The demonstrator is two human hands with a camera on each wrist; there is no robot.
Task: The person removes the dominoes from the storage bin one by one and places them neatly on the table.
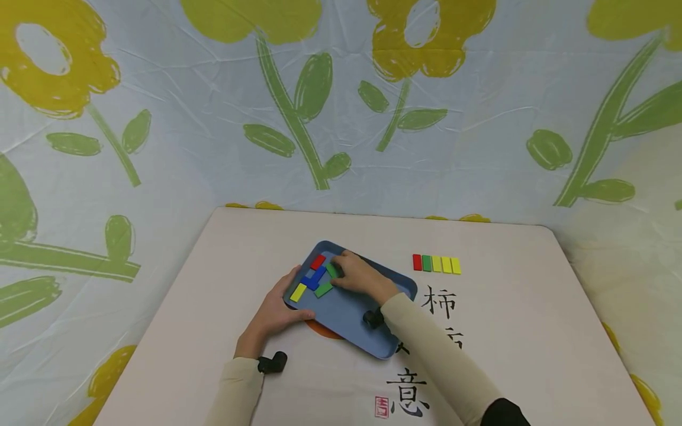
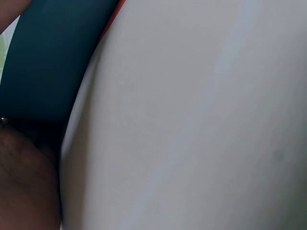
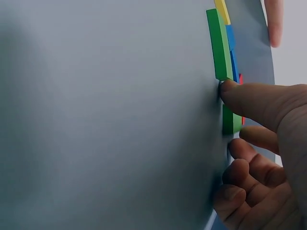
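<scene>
A blue-grey tray (image 1: pixel 346 313) lies slanted on the table. At its left end my left hand (image 1: pixel 274 310) grips the corner, fingers along the side and thumb over the front rim; the left wrist view shows the tray's dark outer side (image 2: pixel 53 62) close by the palm. My right hand (image 1: pixel 362 276) reaches over the tray and pinches a green block (image 3: pixel 229 120) between thumb and index finger. Another green block (image 3: pixel 219 45) lies just beside the thumb. Blue blocks (image 1: pixel 314 278), a red block (image 1: pixel 318 262) and a yellow block (image 1: pixel 298 293) are grouped with them.
Beyond the tray's right end, a row of red, green and yellow blocks (image 1: pixel 437 264) lies on the pale table (image 1: pixel 533 331). Black written characters (image 1: pixel 408 393) and a red seal mark (image 1: pixel 381 407) are on the tabletop. An orange patch (image 1: pixel 323 330) shows beneath the tray's front edge.
</scene>
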